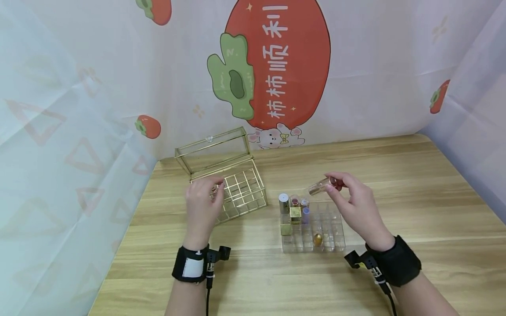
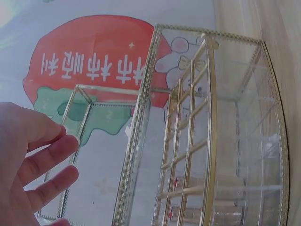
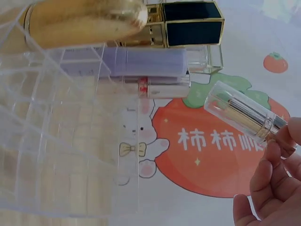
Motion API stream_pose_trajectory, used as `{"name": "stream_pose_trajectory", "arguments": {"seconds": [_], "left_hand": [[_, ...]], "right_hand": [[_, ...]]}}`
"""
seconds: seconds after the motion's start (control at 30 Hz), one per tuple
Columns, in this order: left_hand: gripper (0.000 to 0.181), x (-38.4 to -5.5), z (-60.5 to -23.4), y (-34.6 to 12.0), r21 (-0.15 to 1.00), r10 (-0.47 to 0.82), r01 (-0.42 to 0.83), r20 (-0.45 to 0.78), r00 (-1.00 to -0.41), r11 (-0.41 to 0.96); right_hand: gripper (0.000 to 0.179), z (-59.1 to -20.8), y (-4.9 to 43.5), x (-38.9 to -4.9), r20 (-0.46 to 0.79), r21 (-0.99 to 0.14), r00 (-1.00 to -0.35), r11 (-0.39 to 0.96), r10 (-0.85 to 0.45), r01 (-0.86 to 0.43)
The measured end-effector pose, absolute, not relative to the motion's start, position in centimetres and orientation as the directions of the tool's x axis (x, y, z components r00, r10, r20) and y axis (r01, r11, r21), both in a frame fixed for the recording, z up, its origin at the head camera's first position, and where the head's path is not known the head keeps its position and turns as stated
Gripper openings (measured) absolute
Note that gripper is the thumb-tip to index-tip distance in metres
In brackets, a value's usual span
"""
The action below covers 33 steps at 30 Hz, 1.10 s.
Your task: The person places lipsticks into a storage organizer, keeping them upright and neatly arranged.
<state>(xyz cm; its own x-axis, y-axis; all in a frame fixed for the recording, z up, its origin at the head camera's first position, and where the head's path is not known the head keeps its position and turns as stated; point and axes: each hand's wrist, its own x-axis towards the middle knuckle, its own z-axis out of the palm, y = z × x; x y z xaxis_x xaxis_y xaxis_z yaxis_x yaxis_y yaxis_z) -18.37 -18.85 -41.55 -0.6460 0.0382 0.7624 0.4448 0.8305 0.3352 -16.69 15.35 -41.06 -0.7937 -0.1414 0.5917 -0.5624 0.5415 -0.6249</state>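
Between my right hand's (image 1: 359, 206) thumb and fingers I pinch a lipstick tube (image 1: 319, 186) with a clear cap and a metallic body; in the right wrist view the tube (image 3: 242, 113) tilts beside the clear organizer. Below that hand stands the clear lipstick organizer (image 1: 331, 248), with several lipsticks at its left side. My left hand (image 1: 201, 206) is over the left side of the gold-edged glass box (image 1: 242, 188), its fingers loosely bent and holding nothing. The box's lid (image 1: 213, 151) is raised. Inside, gold bars form a grid, and two clear tubes (image 2: 207, 214) lie in its compartments.
A gold oval-topped lipstick (image 1: 318, 239) stands in the organizer's front, apart from a purple tube (image 1: 306, 214) and a gold square cap (image 1: 295, 215). The wooden table (image 1: 269, 285) ends at a printed cloth backdrop (image 1: 363, 87).
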Motion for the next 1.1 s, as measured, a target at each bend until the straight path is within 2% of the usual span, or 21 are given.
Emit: {"name": "stream_pose_trajectory", "arguments": {"seconds": [0.33,0.53,0.83,0.97,1.1], "left_hand": [[0.012,-18.0,-41.1,-16.9,0.357,0.087,0.511,0.749,-0.657,0.782],[0.013,-17.9,-41.1,-15.7,0.358,0.136,0.554,0.738,-0.662,0.752],[0.037,-17.6,-41.1,-13.9,0.353,0.287,0.652,0.687,-0.668,0.671],[0.046,-17.5,-40.9,-13.2,0.356,0.363,0.691,0.651,-0.666,0.629],[0.045,-17.5,-40.7,-12.8,0.349,0.399,0.721,0.650,-0.647,0.599]], "right_hand": [[0.027,-41.0,14.2,-16.2,0.557,-0.706,-0.819,0.439,-0.140,-0.555],[0.026,-40.8,13.4,-15.9,0.522,-0.779,-0.839,0.313,-0.155,-0.543],[0.025,-41.2,12.5,-15.4,0.514,-0.816,-0.822,0.157,-0.246,-0.557],[0.026,-41.2,12.2,-15.2,0.500,-0.824,-0.820,0.138,-0.280,-0.549],[0.028,-41.1,11.8,-15.2,0.508,-0.810,-0.801,0.143,-0.317,-0.569]]}}
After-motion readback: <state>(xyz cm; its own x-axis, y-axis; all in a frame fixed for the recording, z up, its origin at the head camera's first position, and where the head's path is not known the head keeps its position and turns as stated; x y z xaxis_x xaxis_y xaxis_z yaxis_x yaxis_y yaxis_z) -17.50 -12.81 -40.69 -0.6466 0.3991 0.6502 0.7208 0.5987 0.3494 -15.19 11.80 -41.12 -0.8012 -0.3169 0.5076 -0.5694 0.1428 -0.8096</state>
